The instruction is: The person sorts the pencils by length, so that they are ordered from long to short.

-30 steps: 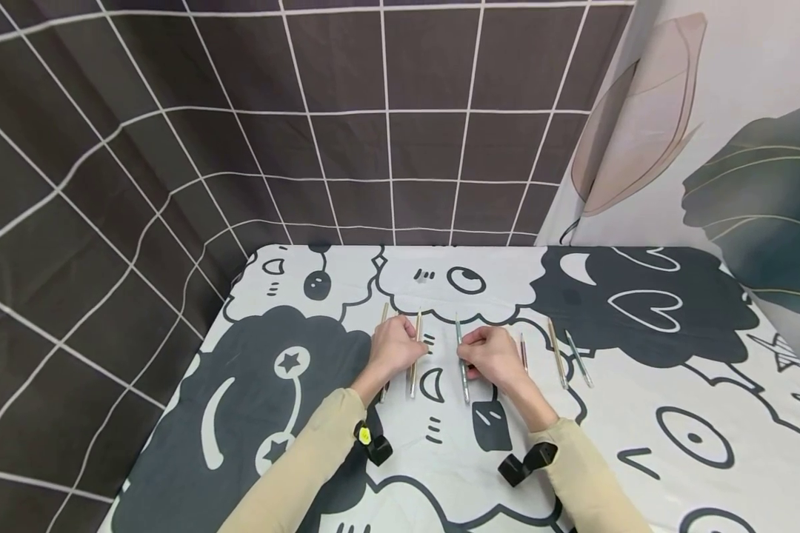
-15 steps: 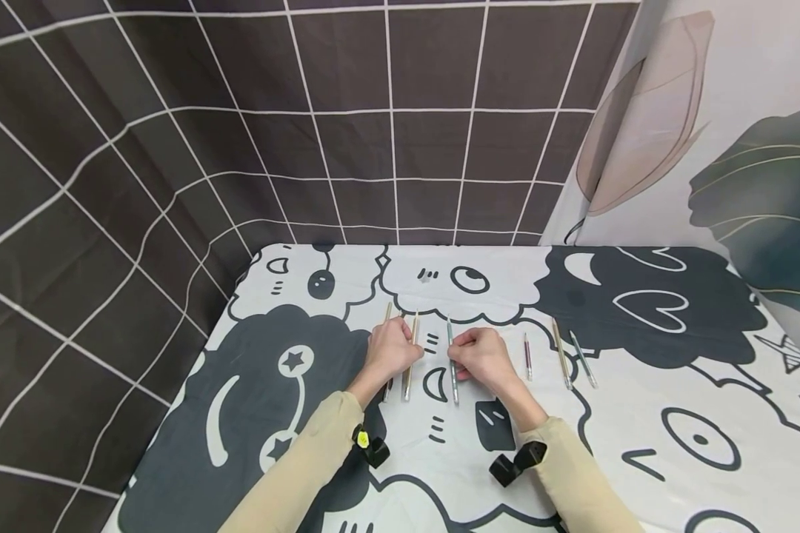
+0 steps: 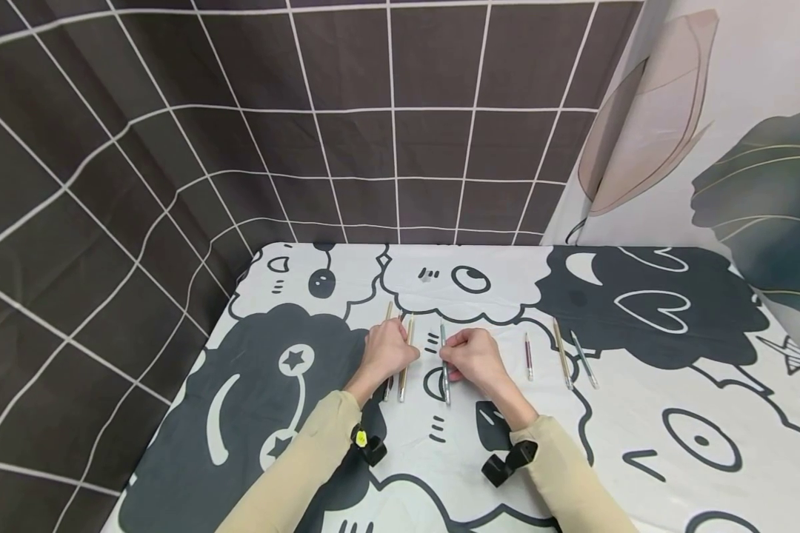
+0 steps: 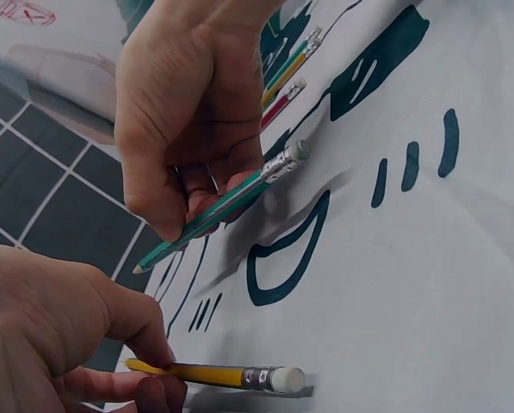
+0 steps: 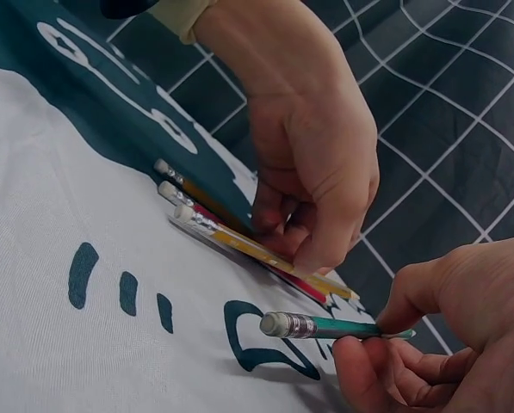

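Observation:
Between thumb and fingers of my left hand (image 3: pixel 385 352) is a yellow pencil (image 4: pixel 213 375) with a white eraser. My right hand (image 3: pixel 475 357) pinches a green pencil (image 5: pixel 334 328), its eraser end toward me and raised off the cloth in the left wrist view. A narrow gap separates the two pencils, which stand nearly parallel. Beneath and beside the left hand, the right wrist view shows a red pencil (image 5: pixel 201 210) and another yellow pencil (image 5: pixel 207 193) lying close together, partly covered by that hand.
Right of my hands lie a short red pencil (image 3: pixel 528 357), a yellow pencil (image 3: pixel 563 355) and a green pencil (image 3: pixel 584 360). A cartoon-patterned cloth (image 3: pixel 427 474) covers the table. Dark gridded fabric (image 3: pixel 347 141) hangs behind and at the left.
My right hand has moved left with the green pencil, closer to the left hand. The yellow pencil in my left hand has shifted slightly left. The pencils at the right stay put.

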`<state>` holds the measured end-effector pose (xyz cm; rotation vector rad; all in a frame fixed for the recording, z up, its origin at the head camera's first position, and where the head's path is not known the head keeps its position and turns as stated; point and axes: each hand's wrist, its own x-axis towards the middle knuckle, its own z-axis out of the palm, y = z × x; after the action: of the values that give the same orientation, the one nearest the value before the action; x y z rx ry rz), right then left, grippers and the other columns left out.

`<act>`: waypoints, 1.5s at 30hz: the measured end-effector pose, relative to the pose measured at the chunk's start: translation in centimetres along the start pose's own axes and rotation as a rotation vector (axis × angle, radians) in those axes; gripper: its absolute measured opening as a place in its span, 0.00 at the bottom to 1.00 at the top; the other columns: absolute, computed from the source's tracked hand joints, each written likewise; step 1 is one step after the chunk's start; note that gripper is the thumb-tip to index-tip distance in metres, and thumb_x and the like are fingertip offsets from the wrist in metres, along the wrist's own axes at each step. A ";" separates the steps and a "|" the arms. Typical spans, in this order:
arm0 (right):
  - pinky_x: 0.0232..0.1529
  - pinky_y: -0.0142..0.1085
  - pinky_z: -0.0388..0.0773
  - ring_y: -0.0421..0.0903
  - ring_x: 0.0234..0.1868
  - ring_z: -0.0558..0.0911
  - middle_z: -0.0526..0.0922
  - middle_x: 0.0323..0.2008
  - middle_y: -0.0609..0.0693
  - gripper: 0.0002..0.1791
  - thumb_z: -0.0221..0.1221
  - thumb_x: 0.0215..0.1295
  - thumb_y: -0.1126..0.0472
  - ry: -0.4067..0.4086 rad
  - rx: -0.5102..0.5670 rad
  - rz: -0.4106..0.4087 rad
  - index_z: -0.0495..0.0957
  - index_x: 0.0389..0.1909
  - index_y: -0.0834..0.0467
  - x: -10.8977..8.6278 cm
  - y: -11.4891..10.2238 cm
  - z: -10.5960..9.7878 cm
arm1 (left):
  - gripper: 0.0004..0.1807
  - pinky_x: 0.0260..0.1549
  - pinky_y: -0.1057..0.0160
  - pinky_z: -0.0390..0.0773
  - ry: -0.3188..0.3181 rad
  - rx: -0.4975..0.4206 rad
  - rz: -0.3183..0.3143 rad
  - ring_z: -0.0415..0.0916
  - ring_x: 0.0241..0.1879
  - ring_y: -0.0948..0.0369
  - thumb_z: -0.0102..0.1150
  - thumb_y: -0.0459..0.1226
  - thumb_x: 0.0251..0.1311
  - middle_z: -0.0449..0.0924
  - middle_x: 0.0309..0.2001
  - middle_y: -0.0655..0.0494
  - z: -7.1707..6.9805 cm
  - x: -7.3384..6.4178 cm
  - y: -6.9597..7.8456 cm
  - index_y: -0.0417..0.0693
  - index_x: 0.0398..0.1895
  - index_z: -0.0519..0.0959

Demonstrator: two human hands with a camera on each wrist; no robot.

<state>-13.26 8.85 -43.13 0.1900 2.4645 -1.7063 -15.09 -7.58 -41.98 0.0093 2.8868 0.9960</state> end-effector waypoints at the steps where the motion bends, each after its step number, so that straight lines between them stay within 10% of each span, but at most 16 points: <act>1: 0.19 0.35 0.80 0.42 0.15 0.79 0.78 0.19 0.54 0.05 0.58 0.53 0.72 -0.001 -0.003 -0.001 0.79 0.31 0.68 0.0 0.0 0.0 | 0.11 0.21 0.61 0.72 -0.004 0.006 0.000 0.73 0.22 0.56 0.68 0.30 0.43 0.73 0.18 0.54 0.0 0.0 0.0 0.46 0.21 0.73; 10: 0.18 0.35 0.79 0.44 0.13 0.80 0.78 0.18 0.53 0.04 0.60 0.53 0.71 -0.001 -0.050 0.013 0.80 0.30 0.66 -0.1 -0.1 0.5 | 0.11 0.30 0.56 0.74 -0.018 0.092 0.024 0.73 0.25 0.54 0.68 0.31 0.43 0.73 0.18 0.54 0.0 0.0 0.0 0.45 0.20 0.72; 45: 0.16 0.32 0.77 0.44 0.12 0.81 0.80 0.14 0.52 0.03 0.63 0.53 0.70 -0.024 -0.173 -0.016 0.79 0.23 0.65 0.6 -0.7 2.0 | 0.17 0.14 0.64 0.71 -0.065 0.200 0.050 0.71 0.14 0.59 0.65 0.29 0.47 0.71 0.13 0.53 0.2 0.8 0.5 0.49 0.11 0.68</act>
<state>-13.87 6.76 -43.33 0.1308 2.5856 -1.4816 -15.92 -7.09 -41.90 0.1250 2.9254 0.6956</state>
